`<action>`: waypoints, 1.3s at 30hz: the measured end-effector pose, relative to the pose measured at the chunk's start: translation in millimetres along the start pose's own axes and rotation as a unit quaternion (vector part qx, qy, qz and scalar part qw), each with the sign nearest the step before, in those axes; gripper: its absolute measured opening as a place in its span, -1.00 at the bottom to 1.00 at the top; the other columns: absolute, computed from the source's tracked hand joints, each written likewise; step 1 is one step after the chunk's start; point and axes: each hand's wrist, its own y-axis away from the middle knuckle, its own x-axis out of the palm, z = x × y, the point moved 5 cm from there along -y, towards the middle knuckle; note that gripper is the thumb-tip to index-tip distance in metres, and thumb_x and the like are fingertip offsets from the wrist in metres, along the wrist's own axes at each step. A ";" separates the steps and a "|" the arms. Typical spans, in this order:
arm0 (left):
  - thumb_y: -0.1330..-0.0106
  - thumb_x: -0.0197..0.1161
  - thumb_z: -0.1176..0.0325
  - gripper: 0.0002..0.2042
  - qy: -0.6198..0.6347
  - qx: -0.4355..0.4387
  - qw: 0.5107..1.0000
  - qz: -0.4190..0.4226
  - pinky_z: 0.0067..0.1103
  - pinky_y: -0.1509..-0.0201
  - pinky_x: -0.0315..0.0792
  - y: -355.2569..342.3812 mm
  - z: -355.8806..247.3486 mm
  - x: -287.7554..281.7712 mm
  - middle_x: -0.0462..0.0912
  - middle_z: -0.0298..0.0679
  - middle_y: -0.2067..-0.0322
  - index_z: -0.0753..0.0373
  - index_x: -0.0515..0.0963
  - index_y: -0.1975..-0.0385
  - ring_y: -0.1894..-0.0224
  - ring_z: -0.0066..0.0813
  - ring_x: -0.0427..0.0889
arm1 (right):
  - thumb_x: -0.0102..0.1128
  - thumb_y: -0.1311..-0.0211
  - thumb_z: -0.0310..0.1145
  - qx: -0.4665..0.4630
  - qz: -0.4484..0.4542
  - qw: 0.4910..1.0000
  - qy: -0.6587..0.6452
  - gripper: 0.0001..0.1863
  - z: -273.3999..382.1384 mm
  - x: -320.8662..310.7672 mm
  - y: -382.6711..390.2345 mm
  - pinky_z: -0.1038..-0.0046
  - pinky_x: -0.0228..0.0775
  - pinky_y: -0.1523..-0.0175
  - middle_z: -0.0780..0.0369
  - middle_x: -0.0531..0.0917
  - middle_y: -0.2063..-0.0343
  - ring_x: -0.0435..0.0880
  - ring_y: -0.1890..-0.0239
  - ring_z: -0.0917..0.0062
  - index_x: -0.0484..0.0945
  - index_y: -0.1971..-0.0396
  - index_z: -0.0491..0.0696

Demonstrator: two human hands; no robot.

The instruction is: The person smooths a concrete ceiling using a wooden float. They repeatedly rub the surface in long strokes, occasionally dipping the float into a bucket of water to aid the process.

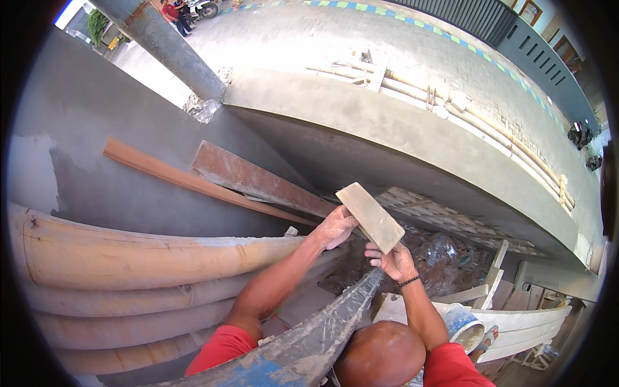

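Observation:
A flat, rectangular beige board (371, 216) is held up in front of me, tilted, with its broad face showing. It looks like a plastering float, but any handle is hidden beneath it. My left hand (338, 227) grips it at the left edge, its fingertips partly behind the board. At its lower end my right hand (393, 261) is closed on it, with a dark beaded bracelet at the wrist. A grey, cement-smeared pole (309, 342) runs between my forearms. My bare knee (380, 355) shows at the bottom.
Thick bamboo poles (155, 261) lie stacked at left, below a brown plank (238, 174) and an orange-brown strip (174, 180). A grey concrete ledge (387, 129) curves across ahead. Clear plastic debris (451, 255) lies below. A cement-stained bucket (469, 332) stands at right near white boards (522, 322).

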 end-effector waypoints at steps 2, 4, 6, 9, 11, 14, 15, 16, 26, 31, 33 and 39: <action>-0.17 0.35 0.29 -0.48 -0.019 -0.006 0.998 0.064 -0.31 -0.26 0.24 8.3 -21.6 22.9 0.51 -0.30 -0.04 0.20 0.36 -0.12 -0.14 -0.42 0.43 | 0.06 -0.25 0.05 0.047 0.136 0.986 -0.081 -0.36 7.9 60.0 1.2 0.30 0.57 0.27 -0.07 0.54 0.03 0.62 0.10 0.13 0.30 -0.20 -0.07; -0.13 0.40 0.29 -0.39 -0.025 -0.038 0.996 0.083 -0.46 -0.20 0.31 7.0 -33.8 33.2 0.51 -0.30 -0.03 0.23 0.30 -0.17 -0.10 -0.46 0.45 | 0.06 -0.20 0.13 0.020 0.218 0.970 -0.107 -0.28 12.4 79.7 -1.3 0.25 0.56 0.16 -0.08 0.48 -0.06 0.57 0.02 0.08 0.26 -0.24 -0.03; -0.11 0.41 0.25 -0.34 -0.024 -0.056 0.993 0.097 -0.45 -0.21 0.30 2.1 -42.0 39.1 0.49 -0.31 -0.06 0.22 0.27 -0.21 -0.10 -0.47 0.45 | 0.07 -0.19 0.13 0.000 0.184 0.971 -0.150 -0.27 15.9 82.8 -3.6 0.23 0.55 0.07 -0.03 0.50 -0.05 0.57 0.02 0.13 0.25 -0.24 -0.03; -0.09 0.43 0.19 -0.23 -0.068 -0.037 0.995 0.057 -0.42 -0.23 0.27 1.4 -63.0 45.9 0.44 -0.31 -0.12 0.21 0.19 -0.28 -0.12 -0.48 0.43 | 0.39 -0.01 -0.01 -0.129 0.069 0.983 0.114 -0.12 69.2 151.3 15.6 0.32 0.39 -0.15 0.19 0.48 -0.09 0.52 -0.06 0.43 0.20 -0.26 -0.12; -0.15 0.39 0.15 -0.17 -0.118 0.043 0.992 -0.001 -0.37 -0.26 0.23 -5.8 -72.9 41.8 0.38 -0.16 -0.18 0.21 0.04 -0.35 -0.16 -0.35 0.38 | 0.48 0.05 -0.14 -0.273 0.092 0.908 0.304 -0.09 122.2 203.0 18.9 0.37 0.21 -0.27 0.19 0.46 -0.10 0.48 -0.10 0.45 0.19 -0.25 -0.19; -0.21 0.32 0.19 -0.22 -0.135 0.017 0.983 -0.122 -0.36 -0.25 0.24 -6.2 -53.0 7.3 0.41 -0.05 -0.13 0.23 0.02 -0.35 -0.12 -0.27 0.42 | 0.20 -0.03 -0.50 -0.470 -0.049 0.585 0.659 -0.47 198.5 257.3 9.8 0.39 0.35 -0.09 0.03 0.60 0.10 0.58 0.05 0.29 0.46 -0.10 -0.09; -0.24 0.29 0.21 -0.25 -0.118 -0.002 0.983 -0.137 -0.37 -0.23 0.26 -7.4 -43.7 1.2 0.43 -0.08 -0.10 0.24 0.03 -0.35 -0.11 -0.30 0.43 | 0.17 -0.05 -0.51 -0.467 -0.060 0.561 0.681 -0.47 215.3 268.0 -4.1 0.35 0.36 -0.01 0.00 0.60 0.16 0.59 0.12 0.23 0.46 -0.12 -0.02; -0.26 0.27 0.23 -0.28 -0.100 -0.023 0.984 -0.147 -0.38 -0.21 0.28 -11.9 -35.5 1.2 0.44 -0.11 -0.07 0.24 0.03 -0.34 -0.09 -0.33 0.45 | 0.17 -0.05 -0.50 -0.510 -0.043 0.522 0.683 -0.48 229.7 273.1 -16.8 0.32 0.36 0.02 0.04 0.59 0.18 0.58 0.14 0.22 0.47 -0.11 -0.01; -0.34 0.11 0.39 -0.56 -0.036 -0.037 0.978 -0.204 -0.50 0.01 0.44 -6.2 -3.5 -9.4 0.53 -0.22 0.17 0.26 0.21 -0.20 0.18 -0.43 0.57 | 0.15 -0.12 -0.45 -0.435 0.071 0.266 0.857 -0.51 212.0 303.1 -157.4 0.32 0.42 0.03 0.12 0.55 0.27 0.53 0.19 0.28 0.49 -0.11 0.16; -0.34 0.09 0.40 -0.60 -0.041 -0.055 0.981 -0.180 -0.49 0.03 0.44 -7.2 -3.0 -5.2 0.53 -0.22 0.19 0.26 0.25 -0.16 0.20 -0.44 0.56 | 0.07 -0.05 -0.48 -0.572 -0.110 0.332 0.742 -0.58 274.7 317.1 -164.4 0.25 0.46 0.14 0.08 0.58 0.35 0.57 0.21 0.17 0.56 0.04 0.12; -0.34 0.09 0.40 -0.61 -0.039 -0.061 0.976 -0.203 -0.48 0.03 0.44 -1.1 2.7 -9.8 0.53 -0.22 0.19 0.26 0.26 -0.15 0.20 -0.43 0.57 | 0.05 -0.07 -0.46 -0.533 -0.022 0.375 0.758 -0.61 244.8 325.3 -152.2 0.23 0.45 0.11 0.07 0.58 0.36 0.58 0.20 0.18 0.56 0.05 0.11; -0.34 0.08 0.40 -0.66 -0.056 -0.104 0.976 -0.181 -0.44 0.04 0.44 1.0 23.5 -1.4 0.55 -0.19 0.19 0.21 0.31 -0.10 0.20 -0.36 0.60 | -0.04 -0.21 -0.41 -0.458 -0.062 0.310 0.830 -0.70 174.6 308.4 -131.2 0.16 0.43 0.06 0.06 0.54 0.21 0.55 0.12 0.14 0.58 0.10 0.14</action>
